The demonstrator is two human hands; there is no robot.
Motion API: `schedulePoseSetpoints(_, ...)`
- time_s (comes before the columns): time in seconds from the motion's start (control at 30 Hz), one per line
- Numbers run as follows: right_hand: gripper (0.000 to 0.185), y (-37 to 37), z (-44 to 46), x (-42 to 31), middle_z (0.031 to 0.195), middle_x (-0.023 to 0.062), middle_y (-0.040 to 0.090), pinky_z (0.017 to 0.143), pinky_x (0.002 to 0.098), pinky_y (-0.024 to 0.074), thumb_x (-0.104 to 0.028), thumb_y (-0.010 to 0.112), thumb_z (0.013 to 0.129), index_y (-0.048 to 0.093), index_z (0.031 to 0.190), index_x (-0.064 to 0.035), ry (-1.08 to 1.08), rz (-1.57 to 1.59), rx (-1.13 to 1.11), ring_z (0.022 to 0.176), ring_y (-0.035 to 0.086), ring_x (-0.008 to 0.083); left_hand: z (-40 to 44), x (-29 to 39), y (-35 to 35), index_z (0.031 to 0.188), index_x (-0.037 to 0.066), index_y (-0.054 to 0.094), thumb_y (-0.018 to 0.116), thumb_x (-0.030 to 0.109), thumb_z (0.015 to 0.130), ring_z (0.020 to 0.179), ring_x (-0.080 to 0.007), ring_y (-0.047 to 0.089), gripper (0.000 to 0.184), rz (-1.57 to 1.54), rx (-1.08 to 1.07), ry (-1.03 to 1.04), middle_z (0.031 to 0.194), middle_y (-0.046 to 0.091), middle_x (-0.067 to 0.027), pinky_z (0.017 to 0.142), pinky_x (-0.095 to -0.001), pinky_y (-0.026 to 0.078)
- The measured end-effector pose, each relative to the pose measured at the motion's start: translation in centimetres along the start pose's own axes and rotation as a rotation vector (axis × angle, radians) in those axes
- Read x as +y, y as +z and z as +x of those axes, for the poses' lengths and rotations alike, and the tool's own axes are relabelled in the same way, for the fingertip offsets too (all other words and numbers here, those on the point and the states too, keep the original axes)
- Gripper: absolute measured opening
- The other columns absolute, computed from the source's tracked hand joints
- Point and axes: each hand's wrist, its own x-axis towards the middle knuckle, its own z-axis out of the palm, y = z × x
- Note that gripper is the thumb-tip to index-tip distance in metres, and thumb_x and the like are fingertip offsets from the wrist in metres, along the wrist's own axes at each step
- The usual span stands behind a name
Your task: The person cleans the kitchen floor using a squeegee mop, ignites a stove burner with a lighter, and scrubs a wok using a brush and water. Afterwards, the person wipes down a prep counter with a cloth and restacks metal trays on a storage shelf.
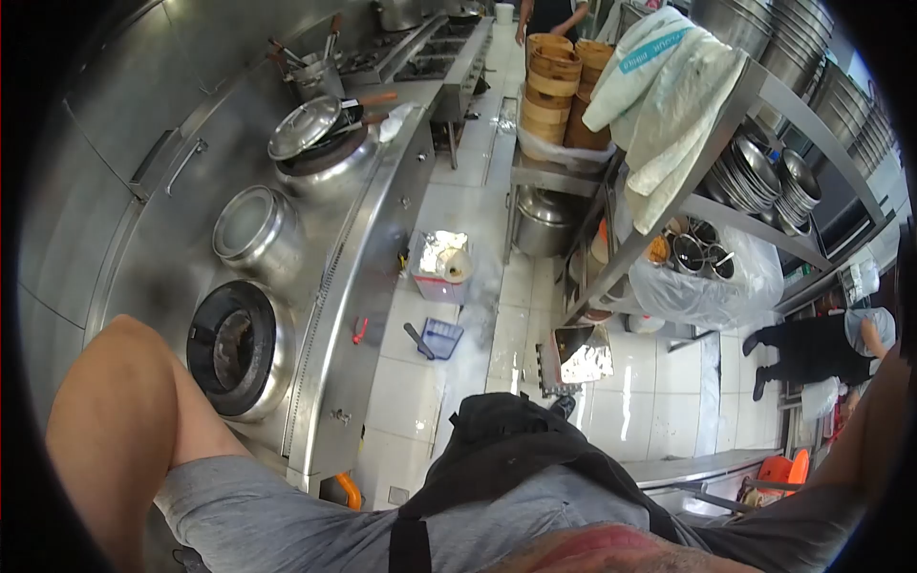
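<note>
Both my hands are out of view. On the left, my bent left arm shows only the elbow and sleeve, close to a wok burner (279, 377) with a black ring on the steel range. My right arm runs up along the right edge of the view, and its hand is hidden beyond the frame. Behind the burner stands a lidded steel pot (250, 222). Further along, a metal lid (304, 128) rests on a wok with a wooden handle. I cannot see what either hand holds or touches.
A steel rack (669, 199) with towels (669, 105), metal bowls (750, 177) and sauce pots stands to the right. Bamboo steamers (546, 105) are stacked ahead. On the wet tiled floor are a blue dustpan (441, 336) and foil-topped boxes (585, 351). Two other people are nearby.
</note>
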Motion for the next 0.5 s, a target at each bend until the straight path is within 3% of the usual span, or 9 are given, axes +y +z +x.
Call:
schedulePoseSetpoints(0.33,0.031,-0.5,-2.9,-0.5,0.088,0.0126,0.061,0.076,0.037,0.0464,-0.027,0.057,0.084,0.062,0.099,-0.0002,-0.001,-0.193,0.292,0.082,0.058,0.0248,0.1,-1.3,1.6,0.112,0.012,0.046,0.043,0.036,0.093,0.096,-0.0171,0.048,0.03,0.05,-0.123,-0.07,0.105,0.051,0.0003,0.086,-0.0371,0.039)
schedulePoseSetpoints(0.5,0.03,0.0,-3.8,0.5,0.086,0.012,0.061,0.075,0.0358,0.0466,-0.025,0.054,0.086,0.062,0.098,0.0006,0.036,-0.191,0.279,0.08,0.058,0.0234,-0.9,-0.9,2.5,0.111,0.011,0.047,0.043,0.034,0.093,0.091,-0.0163,0.049,0.029,0.048,-0.133,-0.093,0.101,0.053,0.0003,0.083,-0.0348,0.041)
